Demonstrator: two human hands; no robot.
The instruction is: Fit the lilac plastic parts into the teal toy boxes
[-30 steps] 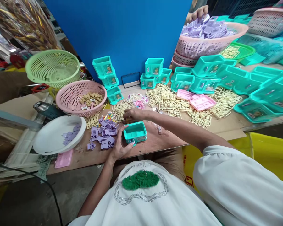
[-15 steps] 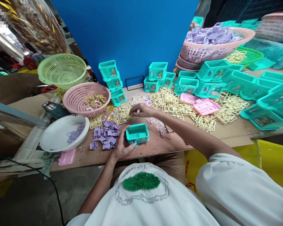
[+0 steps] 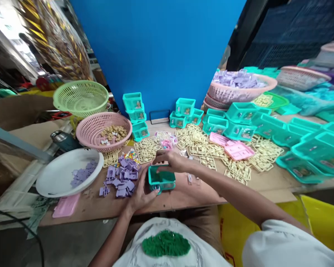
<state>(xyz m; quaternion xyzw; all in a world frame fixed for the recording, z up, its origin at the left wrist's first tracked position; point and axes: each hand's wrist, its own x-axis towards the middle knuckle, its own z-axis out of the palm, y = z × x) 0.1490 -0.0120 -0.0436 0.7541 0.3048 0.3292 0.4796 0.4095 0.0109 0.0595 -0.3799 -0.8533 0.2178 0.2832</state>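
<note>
My left hand (image 3: 141,193) is wrapped round the left side of a small teal plastic box (image 3: 161,185), its thumb at the front left corner. The box stands upright at the front of the table, its top uncovered. Over its rim, my right hand (image 3: 171,161) bends down, with fingertips reaching inside; whatever they pinch is too small or hidden to make out. Purple plastic parts (image 3: 125,178) lie in a loose heap left of my left hand. Cream moulded part frames (image 3: 149,149) are spread just behind the box.
Teal boxes (image 3: 215,125) stand in stacks at the back and right. A pink basket (image 3: 85,129) holds small brown pieces; a white basin (image 3: 48,181) holds purple bits. Pink trays (image 3: 239,150) lie on the frames. A blue panel (image 3: 158,52) rises behind the table.
My right hand has come from the cream frames towards me and down into the teal box. My left hand keeps its hold on the box. The view has tilted upward.
</note>
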